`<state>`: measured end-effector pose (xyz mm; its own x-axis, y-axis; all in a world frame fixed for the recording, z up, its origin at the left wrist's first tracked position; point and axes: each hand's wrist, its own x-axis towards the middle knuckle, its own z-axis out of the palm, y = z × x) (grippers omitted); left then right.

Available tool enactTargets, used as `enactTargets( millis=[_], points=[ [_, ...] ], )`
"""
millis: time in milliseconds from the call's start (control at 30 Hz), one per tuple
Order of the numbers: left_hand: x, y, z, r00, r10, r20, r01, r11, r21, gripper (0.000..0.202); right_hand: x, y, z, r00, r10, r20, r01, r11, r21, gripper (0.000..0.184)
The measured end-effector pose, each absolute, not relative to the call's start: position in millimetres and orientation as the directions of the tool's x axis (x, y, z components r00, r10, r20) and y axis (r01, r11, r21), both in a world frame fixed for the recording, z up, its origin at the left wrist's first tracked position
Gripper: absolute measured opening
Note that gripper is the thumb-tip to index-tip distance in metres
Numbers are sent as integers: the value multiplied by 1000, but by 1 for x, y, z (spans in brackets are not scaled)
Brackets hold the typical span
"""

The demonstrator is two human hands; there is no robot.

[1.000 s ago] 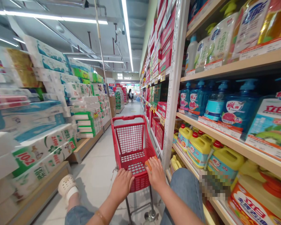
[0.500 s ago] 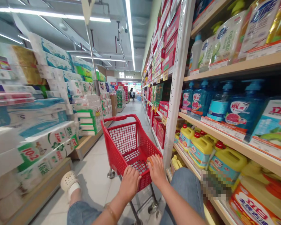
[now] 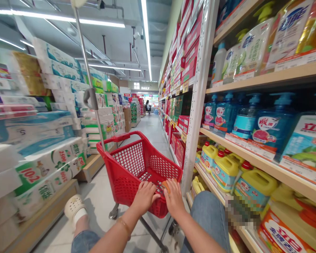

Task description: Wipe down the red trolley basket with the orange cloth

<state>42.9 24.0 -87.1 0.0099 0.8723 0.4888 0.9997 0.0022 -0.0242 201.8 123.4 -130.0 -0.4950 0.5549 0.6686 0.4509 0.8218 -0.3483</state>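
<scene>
Both my hands rest on the near rim of a red plastic shopping cart (image 3: 137, 165), which stands on a metal wheeled frame. My left hand (image 3: 144, 198) curls over the rim, and my right hand (image 3: 174, 198) grips it just beside. Under my right fingers, a small orange item (image 3: 166, 186) lies in the basket, partly hidden. A thin metal pole (image 3: 87, 66) with a grey clip (image 3: 91, 99) rises from the cart's far left corner.
Shelves on my right hold blue pump bottles (image 3: 271, 126) and yellow jugs (image 3: 223, 172). Stacked toilet paper packs (image 3: 50, 140) line the left. My jeans-clad knee (image 3: 208, 221) is close to the right shelving. A seated person (image 3: 147, 107) is at the aisle's far end.
The cart's front has swung steadily to the left, carrying the pole leftward. Both hands stay on the rim, and my view has turned slightly.
</scene>
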Motion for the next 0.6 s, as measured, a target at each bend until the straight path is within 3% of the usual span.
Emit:
enactTargets(
  millis=[100, 200, 400, 600],
  points=[
    [40, 28, -85, 26, 874, 486, 1000, -17, -24, 34, 212, 108, -134, -548, 496, 674, 402, 862, -308, 48],
    [19, 26, -79, -56, 845, 532, 996, 87, -34, 40, 225, 116, -133, -576, 474, 666, 404, 873, -272, 48],
    [21, 32, -76, -195, 798, 570, 966, 258, -31, 42, 194, 125, -133, -376, 588, 716, 567, 758, -324, 48],
    [28, 27, -67, -184, 842, 506, 970, 239, -45, 40, 191, 127, -138, -410, 521, 748, 539, 801, -263, 51]
  ],
)
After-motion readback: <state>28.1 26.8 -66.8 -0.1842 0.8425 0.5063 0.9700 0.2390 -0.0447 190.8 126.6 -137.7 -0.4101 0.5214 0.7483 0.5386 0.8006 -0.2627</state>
